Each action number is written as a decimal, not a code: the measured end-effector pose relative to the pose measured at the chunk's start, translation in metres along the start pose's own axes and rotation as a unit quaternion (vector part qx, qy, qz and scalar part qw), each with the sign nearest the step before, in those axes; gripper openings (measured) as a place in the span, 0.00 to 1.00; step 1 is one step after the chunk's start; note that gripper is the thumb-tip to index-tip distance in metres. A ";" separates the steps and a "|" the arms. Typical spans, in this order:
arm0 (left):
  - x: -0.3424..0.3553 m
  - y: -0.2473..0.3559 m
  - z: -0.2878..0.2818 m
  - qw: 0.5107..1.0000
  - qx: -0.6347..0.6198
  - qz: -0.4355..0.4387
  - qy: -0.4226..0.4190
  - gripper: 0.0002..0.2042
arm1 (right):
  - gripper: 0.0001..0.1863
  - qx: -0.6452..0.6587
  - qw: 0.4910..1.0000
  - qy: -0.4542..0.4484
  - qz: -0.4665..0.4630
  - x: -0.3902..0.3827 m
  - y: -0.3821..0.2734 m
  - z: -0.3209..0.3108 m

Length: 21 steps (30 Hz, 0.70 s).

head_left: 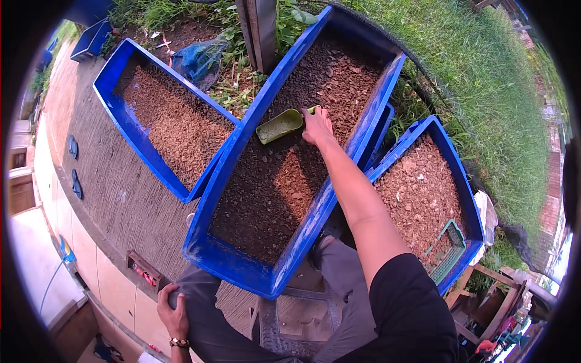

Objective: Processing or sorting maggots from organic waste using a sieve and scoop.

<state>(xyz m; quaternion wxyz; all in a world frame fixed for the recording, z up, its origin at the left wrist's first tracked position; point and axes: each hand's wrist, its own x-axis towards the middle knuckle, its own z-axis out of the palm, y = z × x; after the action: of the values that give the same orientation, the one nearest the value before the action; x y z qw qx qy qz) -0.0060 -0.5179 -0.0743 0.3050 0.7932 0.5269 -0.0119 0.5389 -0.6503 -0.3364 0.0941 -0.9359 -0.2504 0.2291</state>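
My right hand (318,126) grips the handle of a yellow-green hand scoop (281,126). The scoop's trough points left and rests on dark, crumbly material (245,202) inside a long blue bin (235,265). Lighter brown chips (296,187) lie in a sunlit patch nearer to me, with more at the bin's far end. Down at the lower left, my left hand (173,311) lies on my knee with its fingers apart, holding nothing. A bracelet circles that wrist.
A second blue bin (142,145) of brown chips stands at the left. The blue bin (472,212) at the right holds chips and a green plastic basket (449,257). Behind the middle bin rises a post (257,36). Sandals (76,183) lie on the concrete at the left.
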 end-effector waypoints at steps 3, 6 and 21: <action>0.000 0.002 -0.001 1.000 0.006 0.005 0.005 0.11 | 0.32 -0.055 0.994 0.075 -0.052 -0.004 -0.003 0.002; 0.001 0.005 0.000 1.000 0.009 -0.001 0.003 0.11 | 0.26 -0.094 0.979 0.114 -0.142 -0.010 0.002 0.007; 0.001 0.004 -0.003 1.000 -0.003 0.003 0.003 0.10 | 0.11 0.032 0.989 0.123 -0.077 -0.025 0.027 -0.014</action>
<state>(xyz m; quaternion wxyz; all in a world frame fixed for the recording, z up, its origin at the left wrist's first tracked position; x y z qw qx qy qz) -0.0028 -0.5169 -0.0703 0.3057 0.7941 0.5253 -0.0066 0.5382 -0.6870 -0.3229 0.1714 -0.9314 -0.3009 0.1121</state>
